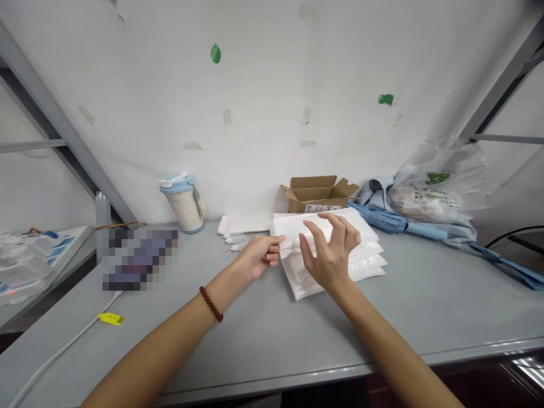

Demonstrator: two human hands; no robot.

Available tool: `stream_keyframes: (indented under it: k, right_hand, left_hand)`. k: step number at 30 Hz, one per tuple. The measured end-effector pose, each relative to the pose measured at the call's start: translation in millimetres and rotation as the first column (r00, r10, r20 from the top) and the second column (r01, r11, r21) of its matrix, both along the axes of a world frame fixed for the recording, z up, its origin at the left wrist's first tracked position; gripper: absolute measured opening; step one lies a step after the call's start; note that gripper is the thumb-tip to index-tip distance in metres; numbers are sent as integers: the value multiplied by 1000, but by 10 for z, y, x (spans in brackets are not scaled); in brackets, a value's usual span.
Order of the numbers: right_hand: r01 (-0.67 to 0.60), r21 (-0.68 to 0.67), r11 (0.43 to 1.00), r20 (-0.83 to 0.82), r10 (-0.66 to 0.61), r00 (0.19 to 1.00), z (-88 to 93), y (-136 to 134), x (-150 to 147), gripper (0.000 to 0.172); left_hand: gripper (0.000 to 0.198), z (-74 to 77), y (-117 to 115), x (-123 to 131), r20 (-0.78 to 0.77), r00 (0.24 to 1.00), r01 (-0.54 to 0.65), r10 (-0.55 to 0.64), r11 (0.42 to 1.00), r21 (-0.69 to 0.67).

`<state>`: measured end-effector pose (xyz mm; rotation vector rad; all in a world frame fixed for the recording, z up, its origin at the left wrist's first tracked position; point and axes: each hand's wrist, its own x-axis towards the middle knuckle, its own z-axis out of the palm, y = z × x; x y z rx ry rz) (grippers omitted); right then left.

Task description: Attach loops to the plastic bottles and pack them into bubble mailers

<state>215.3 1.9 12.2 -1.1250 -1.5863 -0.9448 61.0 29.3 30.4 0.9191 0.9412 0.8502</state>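
Observation:
Several white plastic-wrapped packets (365, 263) lie in a fanned stack on the grey table (263, 345), right of the middle. At the stack's left edge my left hand (258, 255) pinches the corner of the top packet between thumb and curled fingers; a dark red bead bracelet is on that wrist. My right hand (331, 249) is over the stack, its thumb and fingers curved and apart, with nothing between them. It hides part of the packets beneath. Whether its fingertips touch the top packet cannot be told.
An open cardboard box (318, 192) stands behind the stack. White flat items (242, 224) lie left of it, near a blue-lidded cup (185, 207). A blurred-out device (140, 258) with a cable is at left. A blue umbrella (382, 218) and plastic bag (437, 181) are at right.

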Motion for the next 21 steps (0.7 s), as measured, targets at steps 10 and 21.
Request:
stream_keyframes:
  k: [10, 21]
  right_hand:
    - [251, -463, 850, 26, -270, 963, -108, 141, 144, 31]
    - [278, -617, 736, 49, -316, 948, -149, 167, 186, 54]
  left_hand:
    - [16, -88, 302, 173, -215, 944, -188, 249, 944, 270]
    - [5, -208, 851, -652, -705, 538, 226, 463, 726, 650]
